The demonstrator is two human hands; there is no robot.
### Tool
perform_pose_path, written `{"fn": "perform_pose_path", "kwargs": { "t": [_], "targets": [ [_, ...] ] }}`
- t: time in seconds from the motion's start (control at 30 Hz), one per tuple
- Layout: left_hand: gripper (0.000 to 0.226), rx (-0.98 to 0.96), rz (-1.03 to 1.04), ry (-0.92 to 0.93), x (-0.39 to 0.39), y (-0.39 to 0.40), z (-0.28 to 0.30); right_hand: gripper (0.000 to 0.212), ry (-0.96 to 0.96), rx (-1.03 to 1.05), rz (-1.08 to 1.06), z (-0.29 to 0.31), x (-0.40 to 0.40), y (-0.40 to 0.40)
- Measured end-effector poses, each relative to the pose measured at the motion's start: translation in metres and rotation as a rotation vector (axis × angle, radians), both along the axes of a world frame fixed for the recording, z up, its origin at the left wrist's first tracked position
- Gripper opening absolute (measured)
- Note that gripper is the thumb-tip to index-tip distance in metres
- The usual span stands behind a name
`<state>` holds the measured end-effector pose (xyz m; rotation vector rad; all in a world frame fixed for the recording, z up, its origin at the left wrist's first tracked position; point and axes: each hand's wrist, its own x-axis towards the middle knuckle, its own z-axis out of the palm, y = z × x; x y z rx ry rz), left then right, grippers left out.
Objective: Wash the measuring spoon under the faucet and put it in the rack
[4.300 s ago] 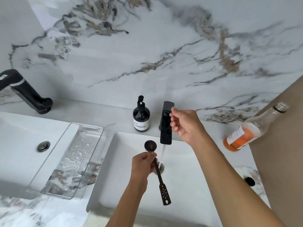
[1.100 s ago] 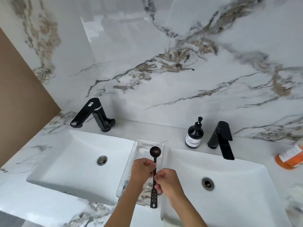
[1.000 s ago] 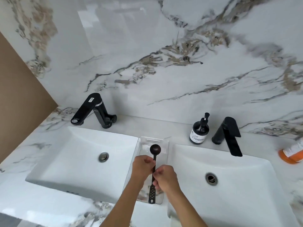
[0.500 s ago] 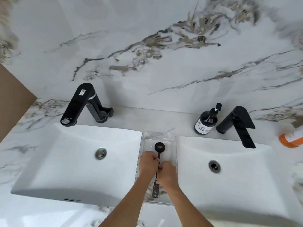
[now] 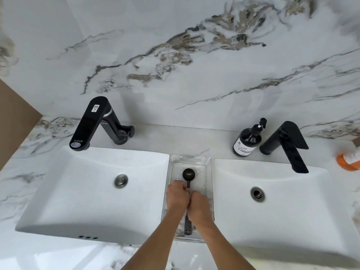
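The black measuring spoon (image 5: 188,174) lies lengthwise over the clear plastic rack (image 5: 208,168) between the two sinks, bowl at the far end and perforated handle tip toward me. My left hand (image 5: 176,196) and my right hand (image 5: 198,206) are side by side, both closed around the middle of the handle, hiding that part. Whether the spoon rests on the rack floor or sits just above it is unclear. The right black faucet (image 5: 288,145) stands behind the right sink with no water running.
A white sink (image 5: 78,191) lies left of the rack and another (image 5: 292,211) right of it. A black faucet (image 5: 95,123) stands at the back left. A dark soap pump bottle (image 5: 248,141) stands by the right faucet. An orange bottle (image 5: 348,160) lies at the right edge.
The water was running over the spoon in the right sink; it is off now. Both hands have carried the spoon left and lowered it into the clear rack.
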<state>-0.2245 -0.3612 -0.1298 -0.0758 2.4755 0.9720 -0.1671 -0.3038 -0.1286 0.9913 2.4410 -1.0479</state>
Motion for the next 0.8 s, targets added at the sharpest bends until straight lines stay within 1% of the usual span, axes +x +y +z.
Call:
{"fn": "perform_pose_path", "kwargs": {
  "t": [0.13, 0.2, 0.23, 0.3, 0.37, 0.47, 0.57, 0.63, 0.73, 0.8],
  "targets": [
    [0.023, -0.031, -0.016, -0.009, 0.001, -0.001, 0.005, 0.034, 0.023, -0.068, -0.037, 0.007, 0.004, 0.000],
    [0.022, -0.061, -0.061, -0.007, 0.005, -0.001, 0.012, 0.036, 0.062, -0.124, -0.080, 0.018, 0.007, 0.002],
    [0.020, -0.080, -0.095, 0.012, 0.007, -0.001, 0.016, 0.033, 0.081, -0.126, -0.087, 0.026, 0.009, 0.004],
    [0.020, -0.089, -0.143, 0.095, 0.011, -0.001, 0.025, 0.021, 0.109, -0.066, -0.065, 0.043, 0.011, 0.011],
    [0.020, -0.033, -0.177, 0.224, 0.013, -0.004, 0.038, 0.019, 0.201, -0.036, -0.076, 0.069, 0.014, 0.022],
    [0.019, 0.031, -0.193, 0.422, 0.013, -0.005, 0.074, 0.017, 0.409, 0.021, -0.084, 0.114, 0.020, 0.046],
    [0.037, 0.043, -0.219, 0.718, 0.013, -0.002, 0.127, 0.014, 0.671, 0.110, -0.093, 0.170, 0.028, 0.077],
    [0.045, 0.064, -0.235, 0.904, 0.011, 0.003, 0.170, 0.027, 0.820, 0.168, -0.076, 0.210, 0.032, 0.095],
    [0.056, 0.129, -0.197, 1.150, 0.008, 0.015, 0.241, 0.046, 0.999, 0.388, 0.029, 0.274, 0.042, 0.122],
    [0.062, 0.184, -0.179, 1.254, 0.016, 0.022, 0.286, 0.059, 1.057, 0.528, 0.096, 0.313, 0.049, 0.131]
  ]
}}
